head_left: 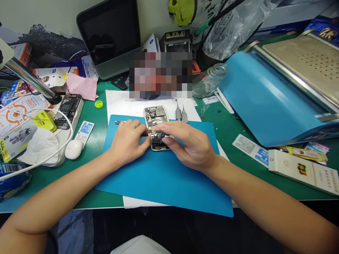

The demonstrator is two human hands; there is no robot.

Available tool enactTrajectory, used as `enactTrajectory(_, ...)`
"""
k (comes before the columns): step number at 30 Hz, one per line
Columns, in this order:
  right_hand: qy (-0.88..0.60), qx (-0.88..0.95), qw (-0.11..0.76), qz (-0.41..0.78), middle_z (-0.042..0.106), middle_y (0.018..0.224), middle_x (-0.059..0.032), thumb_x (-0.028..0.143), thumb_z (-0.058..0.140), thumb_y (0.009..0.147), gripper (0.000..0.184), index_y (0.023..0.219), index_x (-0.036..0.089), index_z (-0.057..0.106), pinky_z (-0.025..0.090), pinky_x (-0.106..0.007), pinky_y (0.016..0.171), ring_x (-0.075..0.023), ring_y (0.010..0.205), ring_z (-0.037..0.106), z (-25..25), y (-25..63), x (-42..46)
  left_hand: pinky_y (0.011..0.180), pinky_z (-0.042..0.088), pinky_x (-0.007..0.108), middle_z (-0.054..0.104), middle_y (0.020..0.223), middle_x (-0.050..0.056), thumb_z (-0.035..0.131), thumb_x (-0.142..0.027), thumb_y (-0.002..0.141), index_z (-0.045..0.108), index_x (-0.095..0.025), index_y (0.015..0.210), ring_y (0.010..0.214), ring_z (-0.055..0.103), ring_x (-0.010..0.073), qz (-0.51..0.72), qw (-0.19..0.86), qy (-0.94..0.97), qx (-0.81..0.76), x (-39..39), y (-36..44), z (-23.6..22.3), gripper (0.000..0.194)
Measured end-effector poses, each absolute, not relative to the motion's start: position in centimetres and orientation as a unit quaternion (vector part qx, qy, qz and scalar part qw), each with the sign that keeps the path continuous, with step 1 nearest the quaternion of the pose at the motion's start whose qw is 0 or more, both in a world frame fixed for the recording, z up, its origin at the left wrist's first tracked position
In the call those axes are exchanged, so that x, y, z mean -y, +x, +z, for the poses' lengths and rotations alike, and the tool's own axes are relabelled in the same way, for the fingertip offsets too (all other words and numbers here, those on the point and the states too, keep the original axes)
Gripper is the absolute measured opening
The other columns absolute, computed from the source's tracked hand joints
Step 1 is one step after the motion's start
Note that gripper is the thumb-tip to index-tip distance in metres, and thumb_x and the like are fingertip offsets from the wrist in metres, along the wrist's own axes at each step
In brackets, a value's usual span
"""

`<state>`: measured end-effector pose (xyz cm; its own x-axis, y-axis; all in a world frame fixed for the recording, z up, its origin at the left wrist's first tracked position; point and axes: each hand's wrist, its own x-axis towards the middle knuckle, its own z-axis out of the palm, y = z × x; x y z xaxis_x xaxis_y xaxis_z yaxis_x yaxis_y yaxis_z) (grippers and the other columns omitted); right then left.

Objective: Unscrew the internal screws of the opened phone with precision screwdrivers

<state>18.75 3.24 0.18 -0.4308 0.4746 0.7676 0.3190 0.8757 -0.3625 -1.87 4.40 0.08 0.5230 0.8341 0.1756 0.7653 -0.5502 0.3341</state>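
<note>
An opened smartphone [156,113] lies on a blue work mat [159,180], its inner parts exposed. My left hand [129,139], with a ring on one finger, rests at the phone's left edge, thumb and fingers pressed against its side. Over the lower part of the phone, my right hand [192,144] pinches a small dark screwdriver [160,136] between thumb and fingers. Its tip is hard to make out against the phone. Two grey pointed tools [181,113] lie just beyond my right hand. A small metal strip [120,122] sits beside my left fingers.
At left are another opened phone [68,109], a white earbud case [73,149], boxes and a white cable [67,123]. A dark-screened display [111,31] stands behind. A glass jar [210,81], a blue-covered metal machine [249,95] and a cigarette box [302,171] are right.
</note>
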Motion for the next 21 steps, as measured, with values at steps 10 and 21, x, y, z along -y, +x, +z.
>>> enactTrajectory(10,-0.236,0.83,0.5,0.071,0.076,0.108,-0.0094,0.012,0.054,0.099,0.05,0.147,0.026,0.053,0.062,-0.037,0.085,-0.022,0.098,0.073,0.4,18.63,-3.47,0.08,0.041,0.038,0.066,0.091,0.005,0.055,-0.031,0.095,0.064,-0.021,0.09,0.086,0.058,0.0225,0.159,0.105,0.867,-0.461,-4.35,-1.94,0.09,0.014)
enactTrajectory(21,-0.23,0.831,0.501,0.077,0.077,0.104,-0.0046,0.013,0.053,0.101,0.054,0.15,0.033,0.05,0.06,-0.038,0.085,-0.021,0.097,0.071,0.38,18.46,-3.63,0.079,0.04,0.038,0.066,0.09,0.005,0.054,-0.032,0.096,0.064,-0.021,0.091,0.087,0.058,0.0229,0.161,0.093,0.867,-0.462,-4.4,-2.01,0.03,0.016)
